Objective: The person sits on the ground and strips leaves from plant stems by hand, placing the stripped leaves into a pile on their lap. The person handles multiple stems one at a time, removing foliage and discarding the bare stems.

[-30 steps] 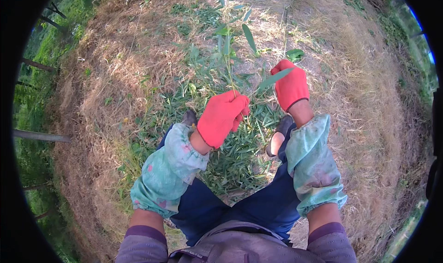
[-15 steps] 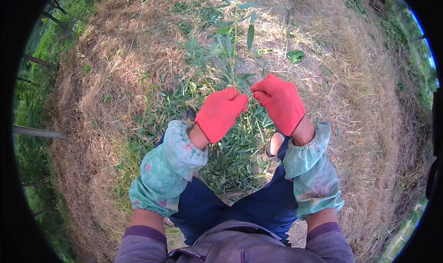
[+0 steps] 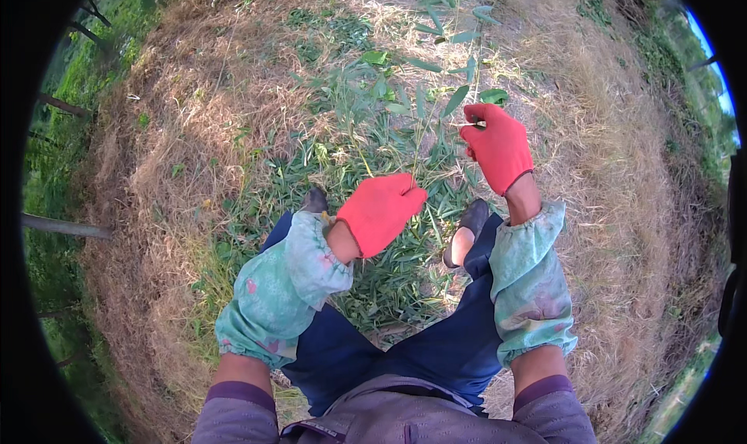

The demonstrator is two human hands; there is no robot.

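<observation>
My left hand [image 3: 381,214], in a red glove, is closed on a thin leafy stem [image 3: 421,142] that rises from its fingertips. Higher and to the right, my right hand [image 3: 498,147], also red-gloved, has its thumb and forefinger pinched on a thin leafy stalk [image 3: 471,63]. Long narrow green leaves [image 3: 456,100] spread above and between the hands, and some overlap, so I cannot tell which stem bears each leaf. Below the hands, cut green leaves [image 3: 385,277] lie heaped between my feet.
Dry straw-coloured grass [image 3: 179,133] covers the ground on both sides. My dark shoes [image 3: 471,220] stand either side of the leaf heap. More leafy cuttings [image 3: 350,35] lie ahead. Thin tree trunks [image 3: 66,226] and green growth edge the left.
My hands have moved apart: the right went up and rightward, the left came down nearer my body. The leafy tops have shifted to the right.
</observation>
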